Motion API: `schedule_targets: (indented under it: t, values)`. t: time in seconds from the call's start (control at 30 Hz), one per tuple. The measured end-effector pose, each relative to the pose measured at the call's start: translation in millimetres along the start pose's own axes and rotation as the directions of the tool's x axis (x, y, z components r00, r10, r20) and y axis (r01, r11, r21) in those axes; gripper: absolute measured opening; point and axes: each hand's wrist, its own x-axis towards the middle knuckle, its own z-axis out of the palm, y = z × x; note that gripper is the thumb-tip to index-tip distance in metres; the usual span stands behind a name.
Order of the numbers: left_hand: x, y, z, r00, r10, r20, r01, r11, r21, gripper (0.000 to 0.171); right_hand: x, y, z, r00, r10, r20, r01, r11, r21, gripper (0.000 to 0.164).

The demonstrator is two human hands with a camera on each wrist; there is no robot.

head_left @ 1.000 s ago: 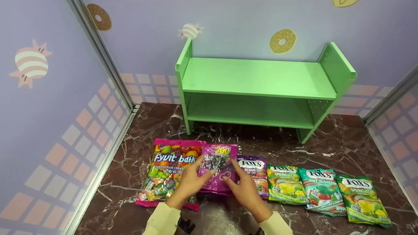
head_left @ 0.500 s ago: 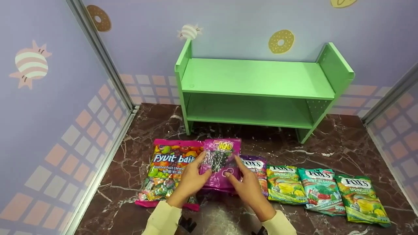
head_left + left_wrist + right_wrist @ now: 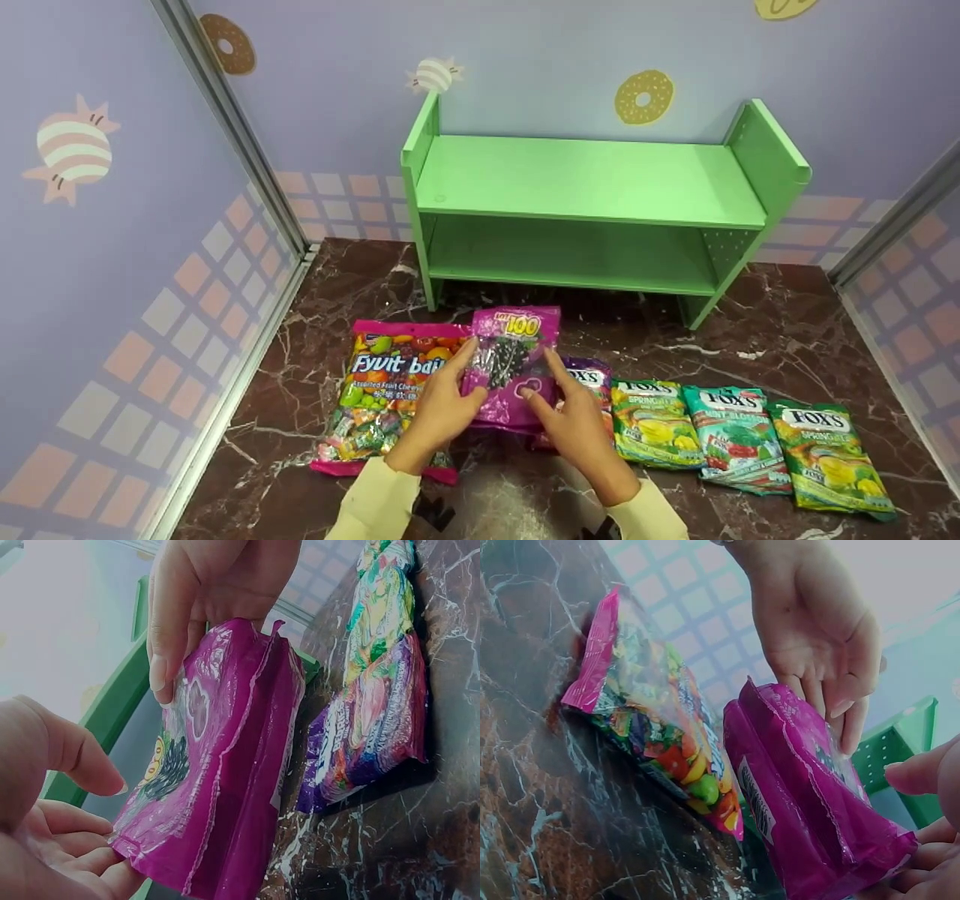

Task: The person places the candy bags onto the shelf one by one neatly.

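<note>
My left hand (image 3: 442,401) and right hand (image 3: 577,420) hold a purple LOT 100 candy bag (image 3: 514,360) by its two sides, thumbs on the front and fingers behind. The bag's front has dark berries and faces up in the head view. In both wrist views the bag (image 3: 232,757) hangs above the marble surface, and a barcode shows on its back in the right wrist view. Left of it lies a large Fruit candy bag (image 3: 382,382) with a pink edge. To its right, partly hidden by my right hand, lies a purple FOX'S bag (image 3: 596,375).
Farther right lie a green-yellow FOX'S bag (image 3: 656,431), a teal FOX'S bag (image 3: 739,442) and another green-yellow FOX'S bag (image 3: 829,465). A green two-tier shelf (image 3: 600,180) stands behind, against the wall. A side wall (image 3: 112,262) bounds the left.
Both hands and the purple LOT 100 bag have moved slightly away from me, toward the shelf, and a little right. The other bags stay put.
</note>
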Motion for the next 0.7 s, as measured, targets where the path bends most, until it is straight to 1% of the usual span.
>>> schedule_targets:
  t: [0.1,0.27,0.53,0.7]
  values:
    - [0.4,2.4,-0.6,1.0,-0.005,0.002,0.005,1.0,0.004,0.074,-0.1,-2.3,-2.6,1.0,-0.001,-0.007,0.001,1.0,-0.018,0.071]
    - [1.2,6.3,-1.4,1.0,-0.002,0.01,0.002,1.0,-0.016,0.074,0.2,-5.7,-7.2,1.0,-0.007,-0.018,0.005,0.998,-0.064,0.071]
    - [3.6,13.9,-2.7,0.999,0.048,0.023,-0.047,0.998,-0.038,0.072,2.2,-11.4,-13.3,0.998,-0.06,-0.027,0.059,0.998,-0.008,0.071]
    - [5.0,18.9,-3.4,0.996,0.087,0.023,-0.085,0.994,-0.069,0.072,4.4,-13.5,-17.2,0.994,-0.093,-0.054,0.092,0.996,-0.009,0.069]
